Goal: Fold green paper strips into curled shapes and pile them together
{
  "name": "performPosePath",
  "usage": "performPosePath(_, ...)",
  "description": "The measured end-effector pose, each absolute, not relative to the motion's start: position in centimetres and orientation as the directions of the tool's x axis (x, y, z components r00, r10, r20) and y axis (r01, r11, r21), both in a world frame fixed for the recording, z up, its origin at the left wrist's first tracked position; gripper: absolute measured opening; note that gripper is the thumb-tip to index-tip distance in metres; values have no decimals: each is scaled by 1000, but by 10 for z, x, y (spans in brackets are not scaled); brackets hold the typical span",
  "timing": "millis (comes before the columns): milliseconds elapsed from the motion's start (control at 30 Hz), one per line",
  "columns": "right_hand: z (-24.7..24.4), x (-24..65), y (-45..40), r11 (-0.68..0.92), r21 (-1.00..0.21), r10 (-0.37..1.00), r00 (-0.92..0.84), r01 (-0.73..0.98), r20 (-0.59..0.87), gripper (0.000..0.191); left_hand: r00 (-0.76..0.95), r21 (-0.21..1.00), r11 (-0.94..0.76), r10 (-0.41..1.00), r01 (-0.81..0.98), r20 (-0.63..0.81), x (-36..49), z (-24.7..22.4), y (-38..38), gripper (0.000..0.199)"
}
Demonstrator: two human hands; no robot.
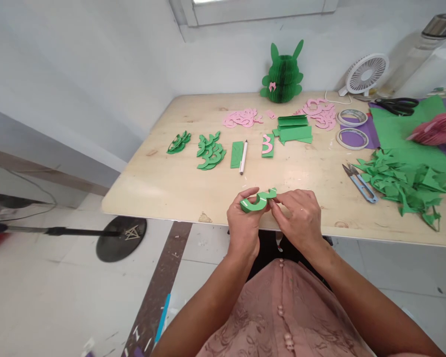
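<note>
A curved green paper cutout [260, 201] with small white strips on it is held over the table's front edge. My left hand [244, 218] grips its left part between thumb and fingers. At its right end, the fingers of my right hand [299, 213] pinch together at the paper; what exactly lies between the fingertips is too small to tell. Just beyond the hands lie a green paper rectangle [237, 154], a white pen [243, 157] and a green card with a pink scalloped cutout [267, 145] on it.
Green cutouts [210, 151] lie in piles at left. Pink cutouts [242, 118], folded green strips [293, 130] and a green honeycomb paper figure [283, 78] are farther back. To the right are tape rolls [352, 138], thread snips [360, 183], green scraps [405, 181], black scissors [397, 105] and a fan [366, 73].
</note>
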State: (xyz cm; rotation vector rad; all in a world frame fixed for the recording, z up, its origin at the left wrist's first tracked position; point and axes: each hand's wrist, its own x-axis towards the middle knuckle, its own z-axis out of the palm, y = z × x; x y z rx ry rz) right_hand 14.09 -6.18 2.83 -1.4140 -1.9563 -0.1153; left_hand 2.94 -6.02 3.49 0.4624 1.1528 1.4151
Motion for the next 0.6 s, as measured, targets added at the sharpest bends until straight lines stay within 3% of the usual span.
performPosePath(433,28,142,-59,379,-393,833,-124,838,540,17,-202,830,192,919,-524,-340,29,35,-60,50)
performPosePath(600,26,143,-57,376,-358,811,-117,855,574,16,-173,810,199,923,-552,-344,29,35,-60,49)
